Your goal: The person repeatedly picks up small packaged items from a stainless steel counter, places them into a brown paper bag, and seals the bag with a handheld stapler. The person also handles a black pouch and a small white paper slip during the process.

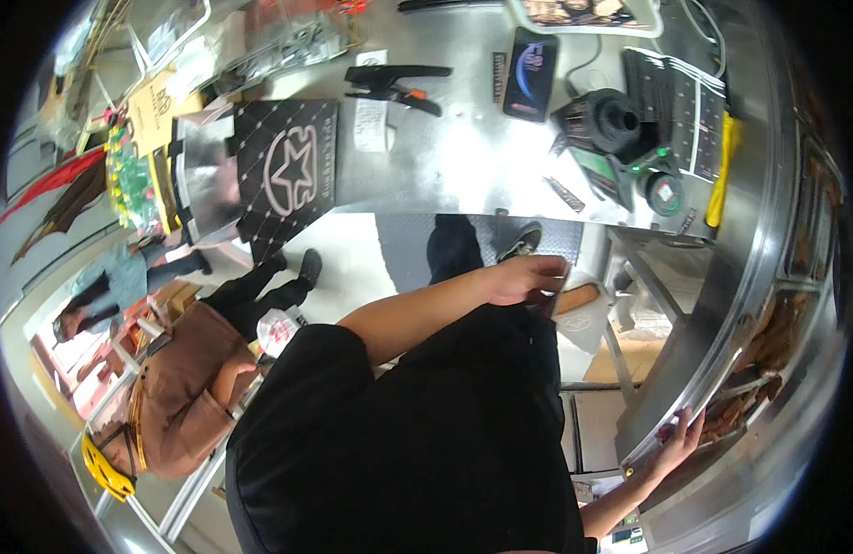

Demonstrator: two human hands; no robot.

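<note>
My left hand (527,278) is in front of my body, its fingers closed on the edge of a translucent wrapper (587,329). A long brown food piece, like a sausage or bread roll (579,298), shows at the wrapper. Out to the right, my right hand (681,440) is at the edge of the steel counter, its fingers around a slim metal utensil (721,382) that could be tongs. The utensil points toward a tray of brown cooked food (727,415). Blur and the hand hide where the utensil ends.
On a steel table (426,180) are a black printed bag (288,163), a black stapler (398,86), a receipt (371,124), a phone (530,76) and a scanner on a stand (610,128). A person in brown (184,388) stands to the left. A metal table leg (648,277) is nearby.
</note>
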